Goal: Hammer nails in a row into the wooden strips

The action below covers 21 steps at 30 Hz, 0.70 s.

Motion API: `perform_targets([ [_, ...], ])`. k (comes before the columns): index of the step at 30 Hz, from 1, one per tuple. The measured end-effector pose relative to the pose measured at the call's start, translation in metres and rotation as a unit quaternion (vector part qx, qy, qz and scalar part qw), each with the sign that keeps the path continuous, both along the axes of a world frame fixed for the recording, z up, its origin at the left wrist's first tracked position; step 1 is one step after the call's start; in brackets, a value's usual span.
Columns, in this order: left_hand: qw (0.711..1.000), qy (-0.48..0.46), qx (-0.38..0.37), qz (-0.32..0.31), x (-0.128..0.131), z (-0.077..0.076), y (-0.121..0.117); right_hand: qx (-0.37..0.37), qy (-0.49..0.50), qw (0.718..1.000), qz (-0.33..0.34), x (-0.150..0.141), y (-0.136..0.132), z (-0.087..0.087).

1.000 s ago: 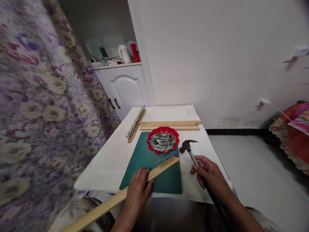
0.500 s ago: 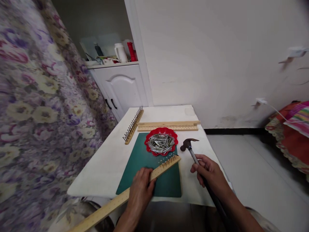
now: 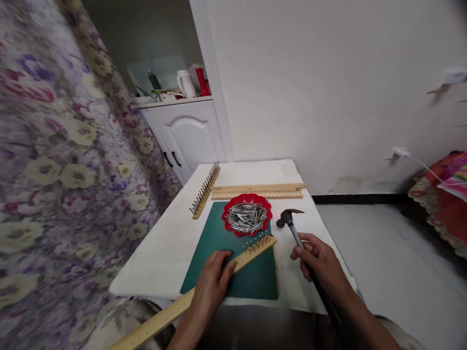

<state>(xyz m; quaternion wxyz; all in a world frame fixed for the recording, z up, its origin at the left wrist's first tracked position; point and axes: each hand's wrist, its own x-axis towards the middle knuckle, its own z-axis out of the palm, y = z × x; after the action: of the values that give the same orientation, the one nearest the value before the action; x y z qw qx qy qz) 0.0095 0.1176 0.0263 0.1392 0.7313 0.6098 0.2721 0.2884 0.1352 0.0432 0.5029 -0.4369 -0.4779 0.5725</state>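
Observation:
My left hand (image 3: 211, 279) lies over a long wooden strip (image 3: 156, 318), its fingers curled toward the far edge and its thumb on top. The strip slants across a green mat (image 3: 251, 286), and its near end reaches past the table edge at lower left. Several nails (image 3: 257, 245) stand upright near its far end; small holes run along the rest. My right hand (image 3: 319, 257) is closed around the handle of a claw hammer (image 3: 296, 237). The hammer's dark head is up and to the right of the strip's far end, apart from the nails.
A red scalloped bowl (image 3: 251, 197) full of loose nails (image 3: 246, 218) sits at the mat's far end. Behind it lie more wooden strips (image 3: 257, 194). A strip studded with nails (image 3: 206, 191) lies at the left of the white-covered table (image 3: 156, 257). A floral curtain (image 3: 73, 170) hangs at left.
The whole view has shifted slightly, so things sit a little farther right. My left thumb has moved onto the strip's top and the fingers look looser. The hammer stays in my right hand.

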Motion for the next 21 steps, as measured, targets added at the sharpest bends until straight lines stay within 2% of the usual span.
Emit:
perform_targets([
  [3,1.0,-0.008,0.017,0.0,-0.001,0.009,0.017,0.005,-0.003,1.0,0.001,-0.001,0.001,-0.002],
  [7,0.999,0.017,0.026,-0.035,0.006,0.022,0.055,0.001,-0.011,1.0,-0.003,-0.003,0.002,-0.002],
  [10,0.996,0.061,0.03,-0.064,0.012,0.029,0.085,-0.002,-0.005,1.0,0.0,-0.004,0.004,-0.002],
  [13,0.987,0.12,-0.008,-0.109,0.017,0.033,0.109,-0.009,-0.002,1.0,0.001,-0.004,0.005,-0.002],
  [16,0.979,0.137,-0.04,-0.143,0.019,0.033,0.124,-0.015,-0.004,1.0,-0.003,-0.005,0.005,-0.002],
  [21,0.977,0.092,-0.026,-0.191,0.018,0.03,0.136,-0.017,-0.008,1.0,0.002,-0.008,0.004,-0.002],
])
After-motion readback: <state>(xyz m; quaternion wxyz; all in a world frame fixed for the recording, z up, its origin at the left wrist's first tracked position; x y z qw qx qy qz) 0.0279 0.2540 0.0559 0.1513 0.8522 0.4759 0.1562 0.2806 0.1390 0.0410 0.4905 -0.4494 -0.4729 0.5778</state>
